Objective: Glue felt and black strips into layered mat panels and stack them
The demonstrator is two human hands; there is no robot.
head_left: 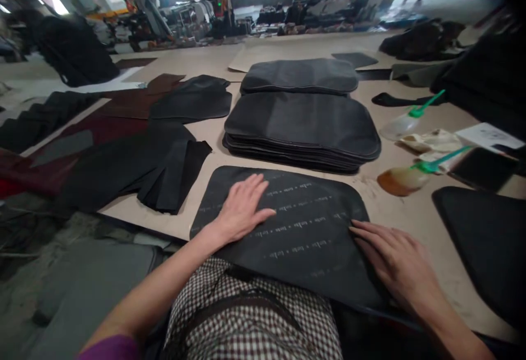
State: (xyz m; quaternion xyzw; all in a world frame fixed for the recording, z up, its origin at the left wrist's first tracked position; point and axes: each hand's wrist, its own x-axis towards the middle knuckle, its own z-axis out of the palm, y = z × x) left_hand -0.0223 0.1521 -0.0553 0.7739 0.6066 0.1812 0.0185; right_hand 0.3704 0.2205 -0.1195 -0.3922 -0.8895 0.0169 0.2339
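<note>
A black rounded panel (306, 212) with rows of faint grey printed marks lies on the brown work surface right in front of me. My left hand (242, 206) rests flat on its left part, fingers spread. My right hand (396, 261) lies flat on its right edge, fingers pointing left. Neither hand grips anything.
A stack of similar black padded panels (302, 127) sits just behind, another stack (299, 75) farther back. Two glue bottles with green nozzles (411, 176) (405, 119) lie at the right near rags and paper. Black and maroon cut pieces (135, 163) cover the left. Another black panel (485, 239) lies at right.
</note>
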